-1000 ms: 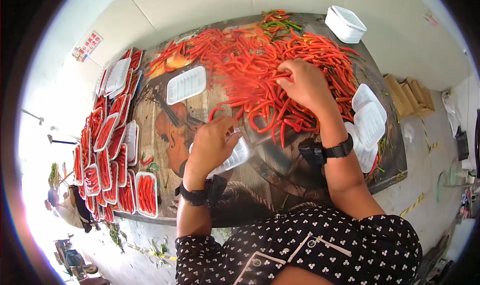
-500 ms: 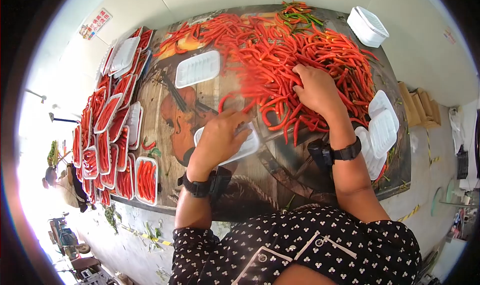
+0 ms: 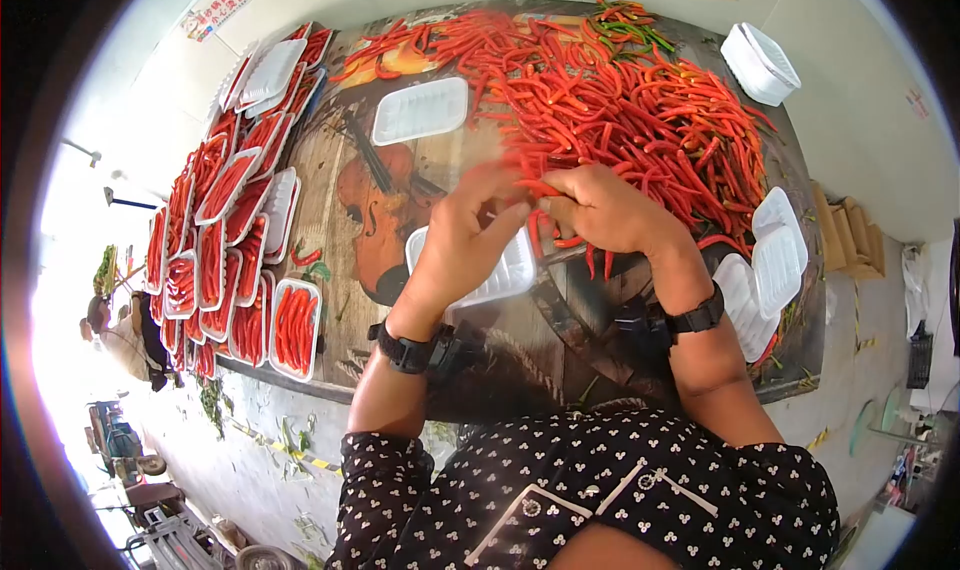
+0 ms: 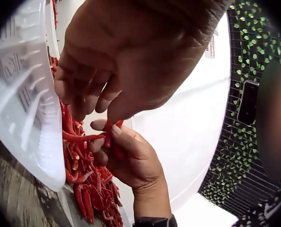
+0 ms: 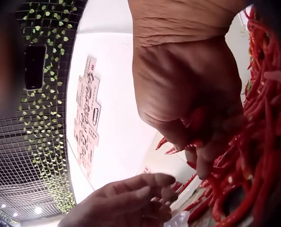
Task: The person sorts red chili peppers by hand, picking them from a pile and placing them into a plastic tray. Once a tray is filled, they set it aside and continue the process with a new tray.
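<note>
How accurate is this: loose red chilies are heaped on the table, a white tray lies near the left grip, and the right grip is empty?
One part is wrong: the right grip isn't empty; it holds red chilies, as the left wrist view shows. Loose red chilies are heaped on the table, and a white tray lies near the left grip.
</note>
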`<move>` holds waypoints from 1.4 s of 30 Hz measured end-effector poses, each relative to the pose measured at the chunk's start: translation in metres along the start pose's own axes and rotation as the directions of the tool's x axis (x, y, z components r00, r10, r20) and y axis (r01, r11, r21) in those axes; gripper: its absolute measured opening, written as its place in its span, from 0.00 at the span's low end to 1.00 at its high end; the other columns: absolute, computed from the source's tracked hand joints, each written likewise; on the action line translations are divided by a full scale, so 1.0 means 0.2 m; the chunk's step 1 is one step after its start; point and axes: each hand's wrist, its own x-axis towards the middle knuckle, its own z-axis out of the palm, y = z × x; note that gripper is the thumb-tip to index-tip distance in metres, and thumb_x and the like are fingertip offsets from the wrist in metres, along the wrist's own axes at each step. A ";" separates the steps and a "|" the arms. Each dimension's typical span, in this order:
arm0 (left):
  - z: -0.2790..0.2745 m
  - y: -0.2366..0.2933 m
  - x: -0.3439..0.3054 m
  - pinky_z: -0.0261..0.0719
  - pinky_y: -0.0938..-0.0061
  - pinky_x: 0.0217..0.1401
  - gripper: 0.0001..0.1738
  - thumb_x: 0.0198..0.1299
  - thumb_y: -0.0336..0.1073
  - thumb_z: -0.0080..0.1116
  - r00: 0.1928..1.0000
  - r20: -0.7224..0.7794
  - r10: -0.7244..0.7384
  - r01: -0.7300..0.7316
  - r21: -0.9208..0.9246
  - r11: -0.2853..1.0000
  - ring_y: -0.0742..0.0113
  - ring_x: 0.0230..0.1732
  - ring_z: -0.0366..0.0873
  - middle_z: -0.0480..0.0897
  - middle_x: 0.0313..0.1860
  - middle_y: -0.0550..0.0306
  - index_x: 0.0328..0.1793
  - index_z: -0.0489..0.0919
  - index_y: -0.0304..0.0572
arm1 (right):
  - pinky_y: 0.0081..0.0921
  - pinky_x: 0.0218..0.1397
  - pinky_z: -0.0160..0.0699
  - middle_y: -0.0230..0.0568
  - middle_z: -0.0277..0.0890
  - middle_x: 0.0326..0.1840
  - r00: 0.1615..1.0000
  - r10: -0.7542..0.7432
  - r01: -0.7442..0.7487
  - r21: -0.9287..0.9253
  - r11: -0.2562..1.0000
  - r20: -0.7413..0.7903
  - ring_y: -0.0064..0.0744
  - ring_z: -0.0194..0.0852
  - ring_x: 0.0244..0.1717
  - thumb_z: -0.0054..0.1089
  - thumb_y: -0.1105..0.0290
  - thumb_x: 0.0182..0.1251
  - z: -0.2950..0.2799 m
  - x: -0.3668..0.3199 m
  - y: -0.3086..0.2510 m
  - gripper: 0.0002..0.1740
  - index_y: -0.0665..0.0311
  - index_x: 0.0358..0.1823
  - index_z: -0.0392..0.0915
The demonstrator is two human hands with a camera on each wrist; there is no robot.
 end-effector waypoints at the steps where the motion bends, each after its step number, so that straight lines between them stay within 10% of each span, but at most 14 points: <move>1: 0.00 0.01 0.00 0.77 0.79 0.43 0.12 0.65 0.28 0.58 0.999 -0.021 -0.027 0.026 -0.036 0.999 0.78 0.39 0.78 0.83 0.39 0.61 0.54 0.78 0.33 | 0.34 0.39 0.77 0.50 0.80 0.31 0.998 0.041 -0.047 0.111 0.993 0.055 0.36 0.81 0.32 0.52 0.66 0.69 0.02 0.00 -0.03 0.14 0.69 0.48 0.79; 6: -0.05 0.04 0.00 0.76 0.80 0.44 0.12 0.64 0.27 0.58 0.997 0.036 -0.075 0.079 -0.133 0.988 0.79 0.40 0.77 0.83 0.40 0.61 0.53 0.79 0.33 | 0.32 0.37 0.76 0.45 0.80 0.30 0.999 -0.016 0.012 0.089 0.996 0.048 0.29 0.79 0.31 0.52 0.67 0.69 0.07 0.00 -0.09 0.15 0.67 0.51 0.78; 12: -0.25 0.03 -0.02 0.76 0.77 0.42 0.07 0.61 0.25 0.59 0.993 -0.005 -0.119 0.118 0.183 0.976 0.77 0.37 0.78 0.82 0.34 0.60 0.46 0.80 0.35 | 0.24 0.30 0.71 0.34 0.77 0.25 0.998 -0.054 0.055 0.027 0.998 -0.038 0.18 0.70 0.25 0.51 0.67 0.72 0.11 0.01 -0.04 0.12 0.68 0.42 0.80; 20: -0.36 0.01 -0.07 0.77 0.66 0.44 0.10 0.49 0.26 0.61 0.992 0.130 -0.006 -0.063 0.522 0.851 0.56 0.38 0.81 0.81 0.36 0.48 0.40 0.81 0.35 | 0.36 0.46 0.77 0.49 0.80 0.35 0.889 -0.410 0.302 -0.414 0.859 -0.203 0.50 0.77 0.36 0.58 0.72 0.62 0.18 0.05 0.08 0.10 0.69 0.42 0.82; 32: -0.39 -0.06 -0.08 0.78 0.63 0.44 0.08 0.47 0.26 0.63 0.962 0.203 -0.182 -0.012 0.696 0.717 0.51 0.39 0.81 0.82 0.35 0.49 0.35 0.81 0.38 | 0.35 0.43 0.77 0.52 0.81 0.36 0.964 -0.263 0.263 -0.257 0.930 0.037 0.48 0.82 0.38 0.57 0.75 0.61 0.15 0.03 0.02 0.10 0.70 0.42 0.81; 42: -0.67 -0.04 -0.22 0.74 0.76 0.39 0.05 0.53 0.23 0.60 0.976 -0.032 -0.217 0.215 0.322 0.922 0.73 0.33 0.77 0.80 0.30 0.58 0.38 0.79 0.32 | 0.33 0.46 0.78 0.47 0.83 0.40 0.995 -0.079 0.085 -0.110 0.990 0.054 0.44 0.82 0.38 0.53 0.72 0.67 0.17 0.05 0.03 0.14 0.68 0.53 0.76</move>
